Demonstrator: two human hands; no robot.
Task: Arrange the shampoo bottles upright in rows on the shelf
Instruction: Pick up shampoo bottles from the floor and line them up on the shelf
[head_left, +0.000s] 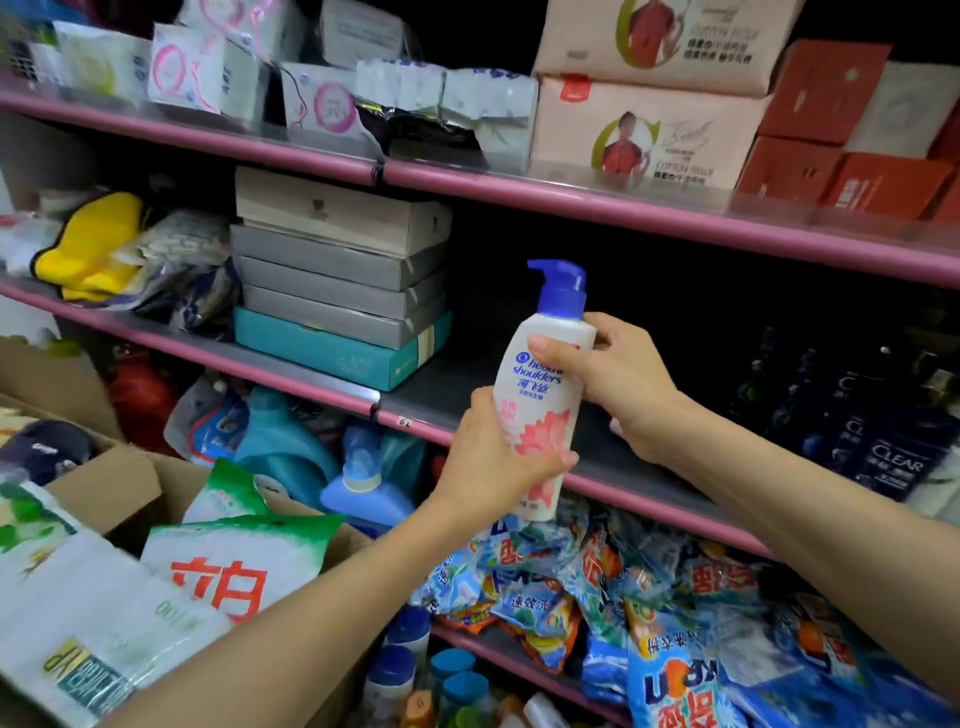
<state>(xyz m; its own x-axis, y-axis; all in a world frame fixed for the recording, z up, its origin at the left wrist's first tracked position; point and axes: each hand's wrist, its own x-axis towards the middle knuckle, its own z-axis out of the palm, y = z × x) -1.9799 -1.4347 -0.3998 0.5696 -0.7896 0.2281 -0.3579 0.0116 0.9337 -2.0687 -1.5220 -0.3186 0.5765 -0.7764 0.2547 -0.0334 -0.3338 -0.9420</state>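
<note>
Shampoo bottle (540, 395), white with a blue pump head and a pink flower on the label, held upright in the air just in front of the middle shelf (613, 457), not yet set down. Left hand (493, 462) wrapped round the lower body, fingers curled across the flower print; right hand (618, 384) clamped on the shoulder just under the pump, thumb over the label. Probably stiff plastic, smooth and a little slippery, moderately heavy if full; best taken by the waist or shoulder, not by the pump, which could turn or lift. Bare grey stretch of shelf directly behind, a likely landing spot. Dark bottles (872, 441) standing in rows further right on the same shelf. Stacked flat boxes (337, 291) to the left. Below, blue detergent packets (571, 582) in a heap and blue jugs (322, 457).
</note>
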